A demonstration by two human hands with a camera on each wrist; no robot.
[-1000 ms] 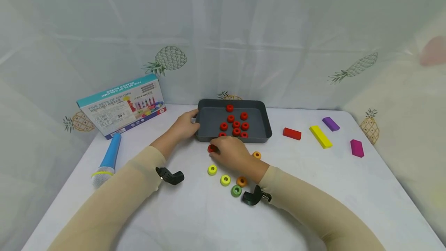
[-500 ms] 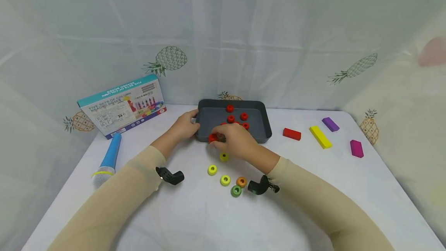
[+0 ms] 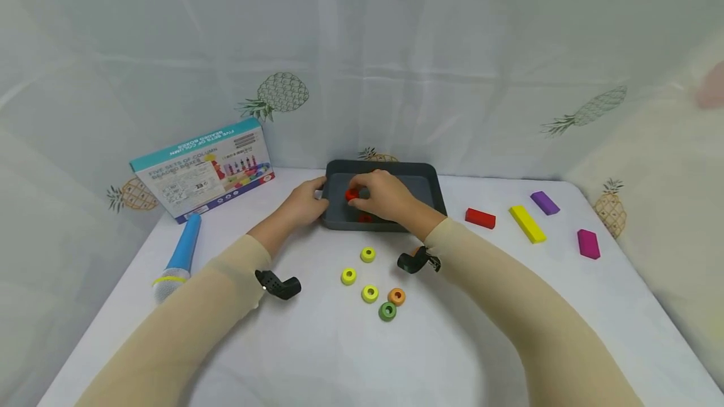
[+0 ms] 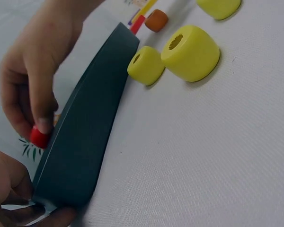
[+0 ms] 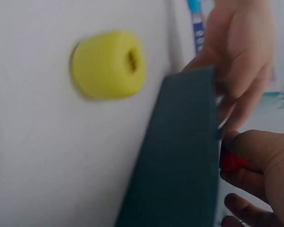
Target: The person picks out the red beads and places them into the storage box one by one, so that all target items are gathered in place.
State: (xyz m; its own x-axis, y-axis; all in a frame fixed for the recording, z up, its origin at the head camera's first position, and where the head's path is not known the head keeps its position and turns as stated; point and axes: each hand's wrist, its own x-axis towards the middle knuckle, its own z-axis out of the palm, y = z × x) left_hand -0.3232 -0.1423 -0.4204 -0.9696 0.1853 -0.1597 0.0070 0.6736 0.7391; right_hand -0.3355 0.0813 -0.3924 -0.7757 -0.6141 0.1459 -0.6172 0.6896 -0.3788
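Note:
My left hand [image 3: 304, 203] grips the left end of a dark grey tray [image 3: 424, 186]. In the left wrist view, the left fingers sit around the tray's near corner. Over the inside of the tray, my right hand [image 3: 387, 196] pinches a red bead [image 3: 352, 195] between thumb and fingers. The same red bead [image 5: 231, 161] shows at the right fingertips in the right wrist view, beside the tray wall [image 5: 180, 142]. Another red bead [image 3: 366, 218] lies in the tray's front part; my right hand hides much of the tray's inside.
In front of the tray lie three yellow beads [image 3: 370, 294], an orange bead [image 3: 396, 296] and a green bead [image 3: 387, 311]. Red [image 3: 480, 218], yellow [image 3: 528, 224], purple [image 3: 545, 203] and magenta [image 3: 589, 244] blocks lie right. A printed box [image 3: 206, 171] and blue microphone [image 3: 183, 247] are left.
My right hand has carried the red bead from the table before the tray, across its front rim, to above the tray. The left hand has kept its grip on the tray.

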